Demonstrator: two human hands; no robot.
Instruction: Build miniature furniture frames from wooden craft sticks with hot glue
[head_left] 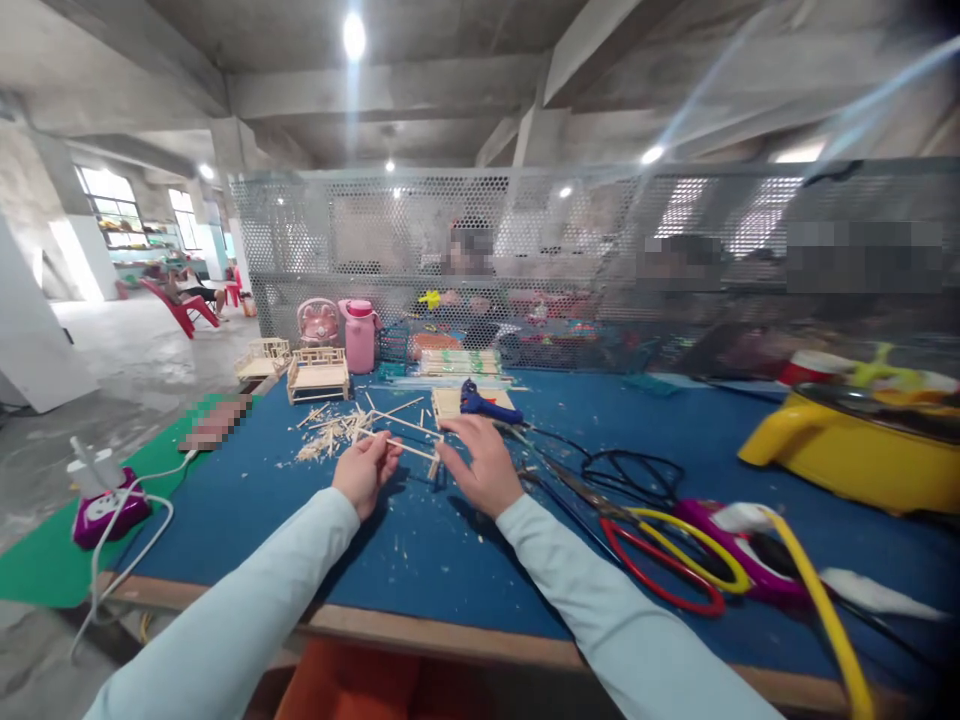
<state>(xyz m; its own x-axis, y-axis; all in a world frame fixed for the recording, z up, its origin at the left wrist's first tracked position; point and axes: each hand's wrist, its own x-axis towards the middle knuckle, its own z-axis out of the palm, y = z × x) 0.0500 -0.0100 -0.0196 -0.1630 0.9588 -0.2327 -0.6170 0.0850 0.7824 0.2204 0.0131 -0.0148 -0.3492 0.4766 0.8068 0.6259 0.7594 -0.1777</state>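
Observation:
A small frame of thin wooden sticks [406, 424] is stretched between my two hands above the blue tabletop. My left hand [366, 472] pinches one stick near its left end. At the right corner, my right hand [484, 468] closes thumb and fingers on the frame; its exact grip is partly hidden. A pile of short stick pieces [326, 436] lies just beyond my left hand. Behind my right hand, a blue glue gun [489, 404] rests on a flat panel of sticks [445, 402].
Two little stick-built beds [319, 376] stand at the back left beside a pink thermos [360, 338]. Large scissors [675, 562], a black cable [634, 470] and a purple power strip [772, 578] lie right. A yellow electric pot [832, 455] stands beyond them. A perforated metal screen [420, 225] borders the table.

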